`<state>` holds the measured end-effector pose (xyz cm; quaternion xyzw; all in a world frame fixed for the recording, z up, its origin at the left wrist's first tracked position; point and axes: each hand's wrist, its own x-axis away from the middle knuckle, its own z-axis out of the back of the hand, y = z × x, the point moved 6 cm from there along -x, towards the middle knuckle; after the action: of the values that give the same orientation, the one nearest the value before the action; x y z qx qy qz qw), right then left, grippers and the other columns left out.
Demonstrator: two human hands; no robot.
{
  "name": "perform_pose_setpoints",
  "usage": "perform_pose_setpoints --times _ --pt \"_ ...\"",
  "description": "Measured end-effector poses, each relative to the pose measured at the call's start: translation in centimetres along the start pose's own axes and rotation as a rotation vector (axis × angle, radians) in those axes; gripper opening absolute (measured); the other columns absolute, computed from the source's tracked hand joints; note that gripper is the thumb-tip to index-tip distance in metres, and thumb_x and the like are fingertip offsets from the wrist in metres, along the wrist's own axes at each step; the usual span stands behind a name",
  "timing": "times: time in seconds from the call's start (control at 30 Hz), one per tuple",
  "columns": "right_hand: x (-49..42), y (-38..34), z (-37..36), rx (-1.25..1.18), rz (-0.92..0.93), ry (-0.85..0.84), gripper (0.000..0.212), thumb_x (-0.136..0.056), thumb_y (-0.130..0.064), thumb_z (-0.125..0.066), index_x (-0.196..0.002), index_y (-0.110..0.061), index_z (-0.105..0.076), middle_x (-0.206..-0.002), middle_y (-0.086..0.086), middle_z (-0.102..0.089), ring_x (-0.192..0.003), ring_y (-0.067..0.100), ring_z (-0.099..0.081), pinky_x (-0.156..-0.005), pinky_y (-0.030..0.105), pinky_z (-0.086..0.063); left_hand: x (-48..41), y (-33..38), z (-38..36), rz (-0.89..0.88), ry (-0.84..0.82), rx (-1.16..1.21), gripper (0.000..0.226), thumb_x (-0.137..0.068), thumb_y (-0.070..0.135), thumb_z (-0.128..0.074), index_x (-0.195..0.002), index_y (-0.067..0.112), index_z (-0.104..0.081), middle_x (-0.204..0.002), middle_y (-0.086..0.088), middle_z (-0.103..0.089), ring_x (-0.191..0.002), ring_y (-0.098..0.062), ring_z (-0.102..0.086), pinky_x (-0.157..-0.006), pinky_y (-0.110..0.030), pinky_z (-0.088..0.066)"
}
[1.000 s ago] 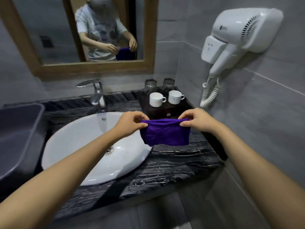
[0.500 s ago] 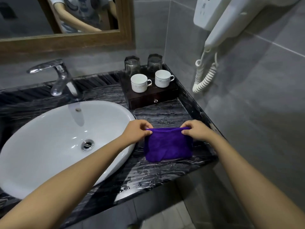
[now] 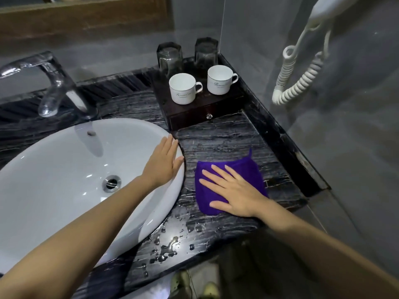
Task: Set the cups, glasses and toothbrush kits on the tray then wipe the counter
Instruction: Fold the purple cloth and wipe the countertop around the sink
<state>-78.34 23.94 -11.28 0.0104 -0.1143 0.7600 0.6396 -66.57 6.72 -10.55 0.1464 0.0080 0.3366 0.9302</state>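
A folded purple cloth point(image 3: 248, 169) lies flat on the dark marble counter point(image 3: 218, 137), right of the basin. My right hand point(image 3: 233, 190) presses on it with fingers spread. My left hand point(image 3: 164, 162) rests flat and open on the rim of the white basin point(image 3: 64, 169), holding nothing. At the back right a dark wooden tray point(image 3: 194, 113) with a small drawer knob carries two white cups point(image 3: 182, 88) point(image 3: 220, 79) in front and two upside-down glasses point(image 3: 169, 57) point(image 3: 206, 52) behind them. No toothbrush kits are visible.
A chrome tap point(image 3: 51, 87) stands behind the basin. A coiled white hairdryer cord point(image 3: 300, 80) hangs on the right wall. Water drops point(image 3: 170, 247) sit on the counter's front edge. A raised marble ledge point(image 3: 280, 143) borders the counter on the right. A wooden mirror frame point(image 3: 86, 18) runs above.
Both hands held the cloth by its top edge; now it lies flat under my right palm, and my left hand has let go and moved onto the basin rim. The view tilted down.
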Motion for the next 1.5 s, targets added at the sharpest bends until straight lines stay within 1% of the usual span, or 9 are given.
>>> perform_pose_setpoints --times 0.1,0.3,0.43,0.5,0.77,0.97,1.17,1.33,1.5 --pt "0.3 0.6 -1.0 -0.035 -0.022 -0.010 0.066 -0.090 -0.065 -0.020 -0.148 -0.037 -0.007 -0.157 -0.015 0.002 -0.146 0.010 0.011 -0.117 0.032 0.012 0.2 -0.8 -1.1 0.003 -0.024 0.038 0.086 -0.084 0.059 -0.007 -0.143 -0.003 -0.019 -0.154 -0.022 -0.015 -0.145 -0.036 -0.007 -0.120 -0.041 -0.007" --pt "-2.4 5.2 0.9 -0.068 -0.278 0.033 0.080 -0.080 -0.071 -0.001 -0.150 -0.033 -0.005 -0.159 -0.012 0.003 -0.147 0.012 0.009 -0.122 0.040 0.001 0.1 -0.5 -0.9 -0.004 0.039 0.026 0.083 -0.083 0.054 -0.003 -0.145 0.000 -0.009 -0.156 -0.019 -0.003 -0.146 -0.031 0.002 -0.119 -0.037 0.000" --pt "-6.3 5.9 1.1 -0.087 -0.413 0.073 0.063 -0.095 -0.057 -0.017 -0.150 -0.030 -0.004 -0.161 -0.008 0.002 -0.148 0.015 0.009 -0.121 0.038 0.006 0.1 -0.6 -1.0 0.012 0.047 0.056 0.073 -0.090 0.049 -0.012 -0.146 0.003 -0.006 -0.157 -0.016 0.000 -0.146 -0.028 0.005 -0.116 -0.032 0.004" --pt "-7.8 5.5 1.0 -0.096 -0.440 0.086 0.061 -0.096 -0.053 -0.017 -0.150 -0.029 -0.003 -0.161 -0.008 0.004 -0.148 0.016 0.010 -0.121 0.039 0.006 0.0 -0.5 -1.1 0.021 0.046 0.063 0.069 -0.091 0.043 -0.017 -0.146 0.004 -0.006 -0.157 -0.015 0.002 -0.146 -0.027 0.006 -0.116 -0.031 0.005" --pt "-8.3 0.0 0.2 -0.076 -0.303 0.076 0.059 -0.096 -0.051 -0.014 -0.150 -0.029 -0.005 -0.161 -0.006 0.002 -0.148 0.019 0.010 -0.121 0.041 0.007 0.0 -0.5 -0.9 0.034 0.040 0.066 0.062 -0.098 0.037 -0.025 -0.146 0.004 -0.006 -0.158 -0.014 0.001 -0.146 -0.026 0.006 -0.117 -0.032 0.003" --pt "-4.5 -3.4 -0.9 -0.080 -0.165 0.021 0.069 -0.087 -0.054 -0.005 -0.151 -0.026 -0.007 -0.161 -0.004 0.000 -0.148 0.019 0.009 -0.119 0.040 0.011 0.4 -0.1 -0.5 0.066 0.010 0.021 0.061 -0.099 0.035 -0.026 -0.147 0.004 -0.005 -0.158 -0.014 0.002 -0.146 -0.026 0.005 -0.118 -0.035 0.001" --pt "-1.6 -0.7 -0.1 -0.076 -0.021 -0.110 0.060 -0.095 -0.055 -0.022 -0.149 -0.036 -0.003 -0.160 -0.012 0.006 -0.147 0.011 0.012 -0.117 0.032 0.011 3.3 1.4 -1.5 -0.048 -0.001 -0.012 0.091 -0.080 0.066 0.002 -0.146 0.004 -0.008 -0.157 -0.014 -0.002 -0.146 -0.026 0.001 -0.118 -0.036 -0.001" --pt "0.0 2.2 0.3 -0.028 -0.092 0.019 0.069 -0.084 -0.065 -0.005 -0.148 -0.038 -0.010 -0.160 -0.013 -0.004 -0.148 0.010 0.003 -0.118 0.030 0.008 8.0 2.1 -2.3 -0.033 -0.021 0.059 0.097 -0.074 0.073 0.014 -0.147 0.011 -0.004 -0.156 -0.003 0.005 -0.143 -0.014 0.010 -0.117 -0.028 0.006" --pt "1.2 4.7 0.5 -0.021 -0.206 0.090 0.068 -0.087 -0.066 -0.013 -0.148 -0.036 -0.016 -0.159 -0.010 -0.012 -0.148 0.013 -0.004 -0.121 0.037 -0.004 10.2 1.8 -2.9 0.000 -0.036 0.047 0.094 -0.076 0.072 0.013 -0.148 0.015 -0.003 -0.158 -0.003 0.003 -0.144 -0.012 0.010 -0.117 -0.026 0.006"
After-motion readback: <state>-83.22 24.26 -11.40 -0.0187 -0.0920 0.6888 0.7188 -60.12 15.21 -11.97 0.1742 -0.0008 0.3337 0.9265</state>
